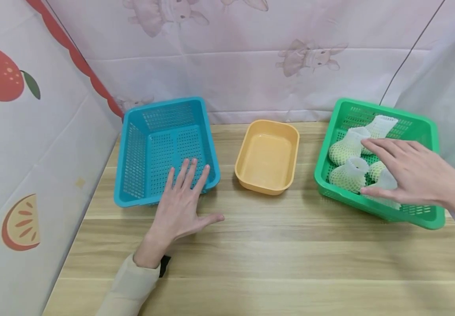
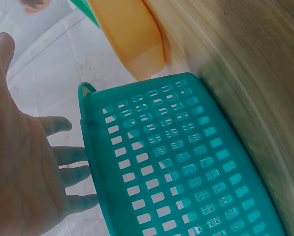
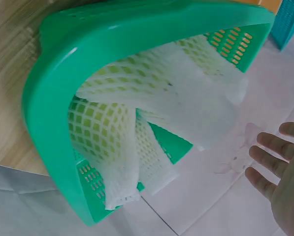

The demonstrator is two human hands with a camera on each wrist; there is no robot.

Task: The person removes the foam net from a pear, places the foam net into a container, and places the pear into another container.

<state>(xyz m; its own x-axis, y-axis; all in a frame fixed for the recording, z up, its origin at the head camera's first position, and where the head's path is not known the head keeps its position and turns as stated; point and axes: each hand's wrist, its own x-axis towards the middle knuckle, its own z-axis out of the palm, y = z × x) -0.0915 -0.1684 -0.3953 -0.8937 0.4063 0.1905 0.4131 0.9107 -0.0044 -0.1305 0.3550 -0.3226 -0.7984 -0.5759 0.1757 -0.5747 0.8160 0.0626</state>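
Wood-grain table (image 1: 251, 254) against a rabbit-print backdrop (image 1: 231, 83), nothing in either grasp

Foam-netted pale green fruits (image 1: 348, 177), at least five of them, lie in the green basket (image 1: 435, 136) on the table's right side, several with the hollow ends of their netting sticking up. Over them hangs the right hand (image 1: 415, 171), fingers extended and thumb held apart, grasping nothing; the right wrist view shows its fingers clear of the netting.

Trouble could start with those hollow ends: a pinch there, rather than around the body of a fruit, might let the fruit slide out of its sleeve and drop. The fruits also crowd together, so one net could catch on another and drag it along.

Next outward stands the orange tray (image 1: 267, 162), between the two baskets. Beyond it, the left hand (image 1: 178, 213) spreads unclenched fingers over the near edge of the blue basket (image 1: 172, 145), holding nothing; whether the fingertips touch the rim, I cannot tell. Weight pressed onto that edge could tip or shift the basket. A fruit-print panel (image 1: 53, 153) closes off the left side.
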